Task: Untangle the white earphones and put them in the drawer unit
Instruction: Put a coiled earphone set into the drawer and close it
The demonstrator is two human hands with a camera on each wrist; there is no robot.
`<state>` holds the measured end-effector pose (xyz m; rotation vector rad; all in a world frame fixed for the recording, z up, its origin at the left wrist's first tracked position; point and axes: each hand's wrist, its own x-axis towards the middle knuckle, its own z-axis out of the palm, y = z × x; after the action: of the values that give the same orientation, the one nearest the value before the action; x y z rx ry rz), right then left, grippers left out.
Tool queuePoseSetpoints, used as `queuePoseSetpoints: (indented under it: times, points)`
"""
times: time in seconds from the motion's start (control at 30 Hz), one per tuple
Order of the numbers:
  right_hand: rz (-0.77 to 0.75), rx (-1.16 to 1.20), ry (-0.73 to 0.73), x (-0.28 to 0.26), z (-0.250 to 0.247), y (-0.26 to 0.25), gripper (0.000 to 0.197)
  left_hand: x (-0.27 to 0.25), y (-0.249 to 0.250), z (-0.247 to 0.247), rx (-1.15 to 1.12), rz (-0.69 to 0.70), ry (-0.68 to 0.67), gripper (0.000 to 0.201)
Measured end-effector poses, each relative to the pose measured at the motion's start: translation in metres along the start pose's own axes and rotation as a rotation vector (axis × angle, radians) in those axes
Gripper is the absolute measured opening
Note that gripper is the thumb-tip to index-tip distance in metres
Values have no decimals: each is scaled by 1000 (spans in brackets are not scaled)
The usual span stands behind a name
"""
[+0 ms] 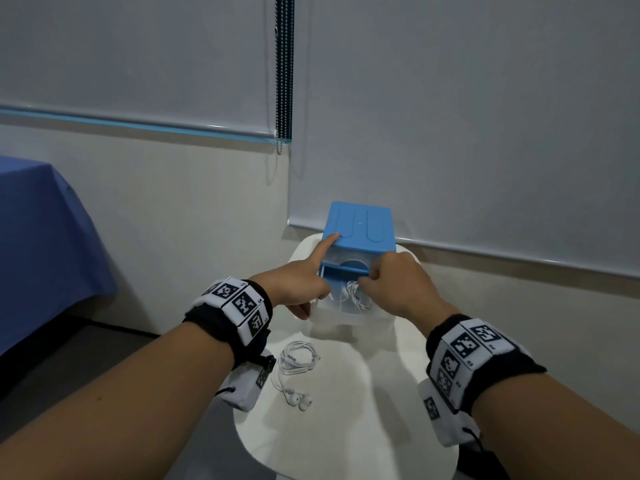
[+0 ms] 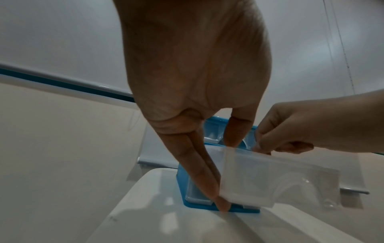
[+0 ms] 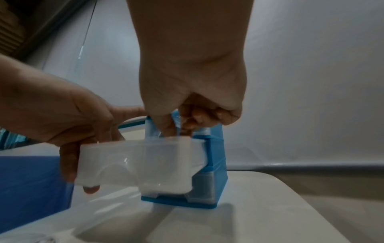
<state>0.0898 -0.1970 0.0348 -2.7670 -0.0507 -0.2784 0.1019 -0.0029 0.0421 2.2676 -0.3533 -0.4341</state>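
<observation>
The blue drawer unit (image 1: pixel 358 230) (image 3: pixel 216 156) stands at the far end of a small white table (image 1: pixel 346 427). Its translucent middle drawer (image 1: pixel 337 308) (image 2: pixel 249 177) (image 3: pixel 124 164) is pulled out, with white earphones (image 1: pixel 356 294) lying inside. My left hand (image 1: pixel 298 285) (image 2: pixel 197 82) presses its straight index finger on the unit's top, the other fingers against the drawer's left side. The curled fingers of my right hand (image 1: pixel 398 289) (image 3: pixel 191 82) dip into the drawer and pinch those earphones. A second coiled white pair (image 1: pixel 298 368) lies on the table near me.
A surface draped in blue cloth (image 1: pixel 41 237) stands to the left. Grey roller blinds hang along the wall right behind the unit, with a bead chain (image 1: pixel 284 81) between them. The table's right half and near end are bare.
</observation>
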Motion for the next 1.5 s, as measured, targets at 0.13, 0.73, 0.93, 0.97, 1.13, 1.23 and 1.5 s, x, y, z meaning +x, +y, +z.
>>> queuePoseSetpoints:
  times: [0.13, 0.73, 0.93, 0.97, 1.13, 1.23, 1.5]
  points:
    - [-242, 84, -202, -12, -14, 7, 37, 4, -3, 0, 44, 22, 34, 86]
    - [-208, -146, 52, 31, 8, 28, 89, 23, -16, 17, 107, 282, 492, 41]
    - [-246, -154, 139, 33, 18, 37, 90, 23, -15, 25, 169, 279, 572, 41]
    - [-249, -162, 136, 34, 17, 37, 91, 24, -14, 27, 168, 272, 570, 41]
    - [-244, -128, 104, 36, 10, 33, 89, 20, -10, 30, -273, 109, 696, 26]
    - [-231, -115, 84, 36, 9, 30, 89, 22, -7, 42, -797, -199, 541, 28]
    - [-208, -147, 25, 30, 2, 22, 89, 42, 8, 74, -1236, -391, 369, 39]
